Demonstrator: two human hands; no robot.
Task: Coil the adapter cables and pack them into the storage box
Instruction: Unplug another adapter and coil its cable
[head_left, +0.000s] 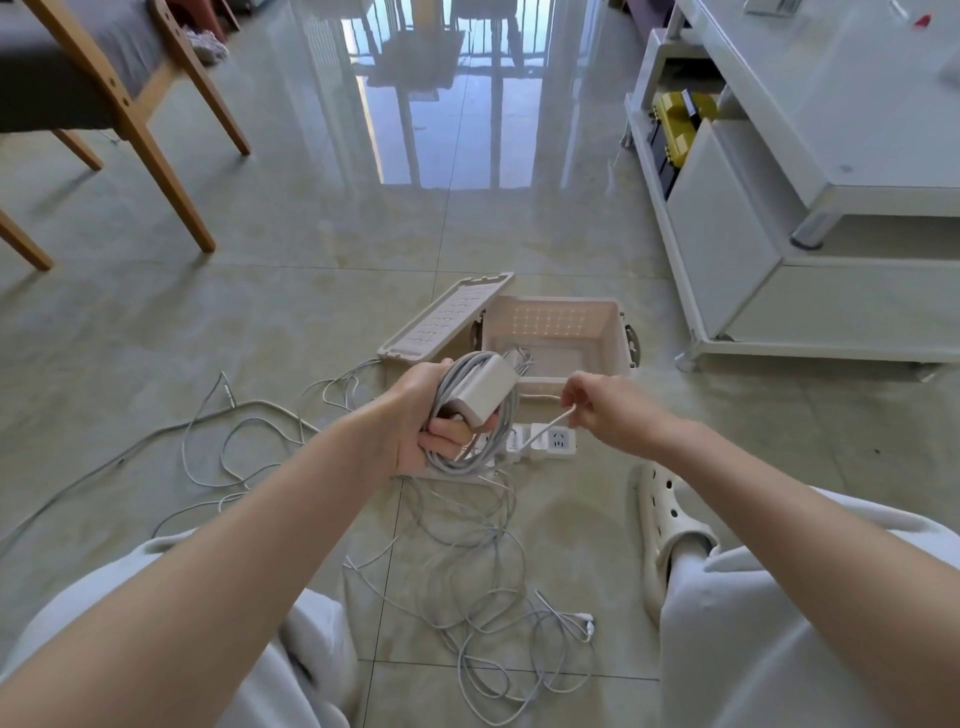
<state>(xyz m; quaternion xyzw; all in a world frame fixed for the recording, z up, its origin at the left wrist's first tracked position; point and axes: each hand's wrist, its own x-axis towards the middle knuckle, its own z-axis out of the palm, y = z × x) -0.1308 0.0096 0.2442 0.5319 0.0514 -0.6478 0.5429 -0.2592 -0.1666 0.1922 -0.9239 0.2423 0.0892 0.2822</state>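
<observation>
1. Thin grey adapter cables (467, 597) lie tangled on the tiles between my knees, not yet coiled.
2. My left hand (410, 436) grips a white square adapter (485, 389) with its wound coil. My right hand (608, 410) pinches the loose cable end (545, 427).
3. Just beyond, the open white plastic storage box (621, 332) looks almost empty, its perforated lid (441, 322) beside it and bare floor around.

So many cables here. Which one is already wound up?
The grey cable bundled with the white adapter in the left hand; the other cables sprawl loose on the floor.
</observation>
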